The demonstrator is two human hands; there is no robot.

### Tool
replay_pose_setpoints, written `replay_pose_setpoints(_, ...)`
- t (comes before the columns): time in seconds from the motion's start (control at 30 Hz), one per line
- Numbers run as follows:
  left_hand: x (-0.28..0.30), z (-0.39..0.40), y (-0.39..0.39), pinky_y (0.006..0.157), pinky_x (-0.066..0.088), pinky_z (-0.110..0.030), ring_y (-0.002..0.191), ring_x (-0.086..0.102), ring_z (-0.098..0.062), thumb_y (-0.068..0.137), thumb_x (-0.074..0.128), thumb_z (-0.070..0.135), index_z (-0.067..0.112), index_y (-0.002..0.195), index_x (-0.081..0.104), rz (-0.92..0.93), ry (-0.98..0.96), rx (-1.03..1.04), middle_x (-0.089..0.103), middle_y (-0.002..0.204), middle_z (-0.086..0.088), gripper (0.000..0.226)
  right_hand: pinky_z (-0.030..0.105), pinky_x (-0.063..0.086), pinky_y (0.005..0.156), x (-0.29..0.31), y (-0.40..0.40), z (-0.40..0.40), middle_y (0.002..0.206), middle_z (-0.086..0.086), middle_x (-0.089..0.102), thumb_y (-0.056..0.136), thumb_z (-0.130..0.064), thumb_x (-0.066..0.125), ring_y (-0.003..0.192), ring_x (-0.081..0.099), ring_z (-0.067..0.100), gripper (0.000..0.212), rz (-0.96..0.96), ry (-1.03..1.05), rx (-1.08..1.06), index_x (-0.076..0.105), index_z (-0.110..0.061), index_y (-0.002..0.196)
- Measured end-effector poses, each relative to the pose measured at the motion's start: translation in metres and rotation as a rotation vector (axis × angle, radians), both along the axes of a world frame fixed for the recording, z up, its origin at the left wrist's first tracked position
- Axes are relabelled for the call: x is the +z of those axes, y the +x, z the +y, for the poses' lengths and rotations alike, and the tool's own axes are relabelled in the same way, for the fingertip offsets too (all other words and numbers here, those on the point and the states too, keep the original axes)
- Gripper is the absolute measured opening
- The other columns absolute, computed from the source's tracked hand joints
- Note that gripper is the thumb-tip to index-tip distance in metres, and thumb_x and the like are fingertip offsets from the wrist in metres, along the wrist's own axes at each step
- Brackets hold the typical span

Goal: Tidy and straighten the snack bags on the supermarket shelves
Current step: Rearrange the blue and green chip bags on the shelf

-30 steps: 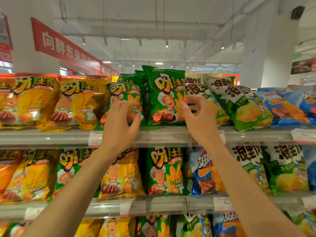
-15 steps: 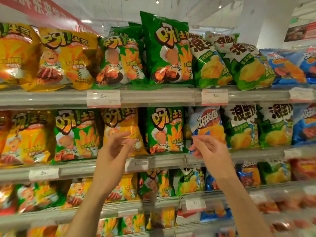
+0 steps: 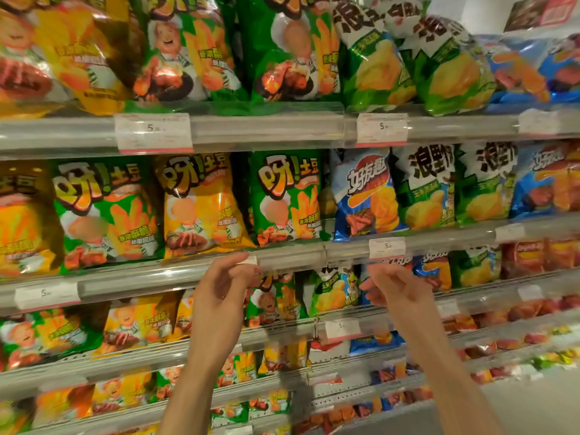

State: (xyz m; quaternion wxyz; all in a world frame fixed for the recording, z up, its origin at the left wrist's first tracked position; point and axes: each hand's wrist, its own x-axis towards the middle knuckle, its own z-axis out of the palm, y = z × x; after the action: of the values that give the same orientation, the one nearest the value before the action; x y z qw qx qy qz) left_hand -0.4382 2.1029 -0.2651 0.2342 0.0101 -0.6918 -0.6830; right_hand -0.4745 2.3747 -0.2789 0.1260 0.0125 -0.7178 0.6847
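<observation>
Both hands dropped from the top row, so now the left hand (image 3: pixel 224 285) and right hand (image 3: pixel 397 288) hover loosely curled, holding nothing, mid-frame just under the green potato-stick bag (image 3: pixel 287 196), probably next up for straightening.

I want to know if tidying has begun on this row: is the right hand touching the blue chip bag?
Apart. In the head view, the right hand hangs below the shelf rail, while the blue chip bag stands above it.

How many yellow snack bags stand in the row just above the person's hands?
2. One yellow bag is at the row's far left, cut off by the picture's edge; the other stands left of centre. More may be hidden behind them.
</observation>
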Motion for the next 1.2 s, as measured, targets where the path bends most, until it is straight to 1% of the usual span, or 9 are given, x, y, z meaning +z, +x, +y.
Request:
replay_pose_setpoints(0.1,0.003,0.035,-0.011,0.082,0.053,-0.029,0.093,0.074,-0.008,0.098,0.066,0.030,0.036,0.107,0.071,0.016,-0.010,-0.005,0.079,0.098,0.007,0.012,0.021,0.059,0.065,0.005,-0.015,0.033,0.078,0.003,0.077,0.099,-0.019,0.066,0.069,0.072,0.015,0.010,-0.001,-0.020,-0.041,0.074,-0.012,0.097)
replay_pose_setpoints(0.17,0.007,0.064,-0.020,0.076,0.056,-0.022,0.091,0.074,-0.008,0.092,0.066,0.039,0.041,0.101,0.072,0.032,0.003,0.001,0.078,0.101,0.008,0.012,0.021,0.058,0.063,0.009,-0.028,0.059,0.078,0.002,0.078,0.098,-0.021,0.067,0.068,0.071,0.013,0.010,0.000,-0.050,-0.054,0.075,-0.015,0.099)
replay_pose_setpoints(0.3,0.012,0.134,-0.047,0.072,0.053,-0.010,0.091,0.073,-0.003,0.097,0.065,0.025,0.031,0.105,0.072,0.054,0.012,0.018,0.078,0.101,0.009,0.012,0.025,0.056,0.065,0.014,-0.057,0.127,0.085,0.004,0.079,0.099,-0.025,0.066,0.075,0.073,0.018,0.010,0.012,-0.021,-0.031,0.076,-0.021,0.100)
replay_pose_setpoints(0.43,0.022,0.211,-0.073,0.071,0.054,-0.011,0.090,0.073,-0.001,0.098,0.065,0.021,0.021,0.109,0.071,0.060,-0.005,0.018,0.078,0.100,0.012,0.013,0.015,0.054,0.060,0.022,-0.088,0.199,0.082,0.000,0.079,0.101,-0.025,0.065,0.071,0.072,0.011,0.011,0.011,0.010,-0.022,0.074,-0.019,0.101)
replay_pose_setpoints(0.7,0.028,0.287,-0.112,0.082,0.054,-0.030,0.092,0.072,-0.006,0.097,0.065,0.027,0.028,0.112,0.069,0.047,-0.060,0.078,0.077,0.099,0.009,0.015,0.023,0.058,0.070,0.026,-0.132,0.281,0.082,0.004,0.077,0.100,-0.025,0.065,0.079,0.073,0.017,0.011,0.062,0.001,0.062,0.074,-0.026,0.094)
replay_pose_setpoints(0.9,0.039,0.299,-0.138,0.080,0.050,-0.015,0.102,0.066,0.002,0.098,0.063,0.033,0.037,0.114,0.066,0.068,-0.270,0.094,0.070,0.107,0.021,0.017,0.026,0.057,0.078,0.030,-0.151,0.288,0.087,-0.002,0.077,0.101,-0.025,0.063,0.087,0.072,0.014,0.009,0.123,0.128,0.083,0.072,-0.023,0.101)
replay_pose_setpoints(1.03,0.047,0.296,-0.162,0.073,0.046,-0.004,0.102,0.062,0.003,0.097,0.067,0.025,0.029,0.123,0.064,0.094,-0.427,0.144,0.064,0.116,0.010,0.026,0.026,0.054,0.084,0.045,-0.163,0.282,0.101,-0.007,0.072,0.099,-0.027,0.065,0.092,0.065,0.002,0.005,0.200,0.274,-0.110,0.069,-0.026,0.102)
replay_pose_setpoints(1.1,0.051,0.299,-0.174,0.076,0.050,-0.007,0.106,0.060,-0.001,0.096,0.068,0.024,0.026,0.133,0.060,0.090,-0.549,0.127,0.056,0.128,0.004,0.037,0.034,0.051,0.096,0.053,-0.172,0.285,0.117,-0.002,0.061,0.096,-0.036,0.069,0.106,0.060,0.009,0.018,0.227,0.385,-0.262,0.063,-0.029,0.112)
replay_pose_setpoints(1.2,0.052,0.306,-0.188,0.093,0.058,-0.035,0.120,0.059,-0.018,0.096,0.069,0.027,0.023,0.143,0.053,0.075,-0.703,0.105,0.042,0.147,-0.001,0.050,0.049,0.042,0.111,0.061,-0.193,0.297,0.138,0.013,0.050,0.087,-0.043,0.077,0.132,0.045,0.030,0.068,0.183,0.502,-0.297,0.049,-0.013,0.141)
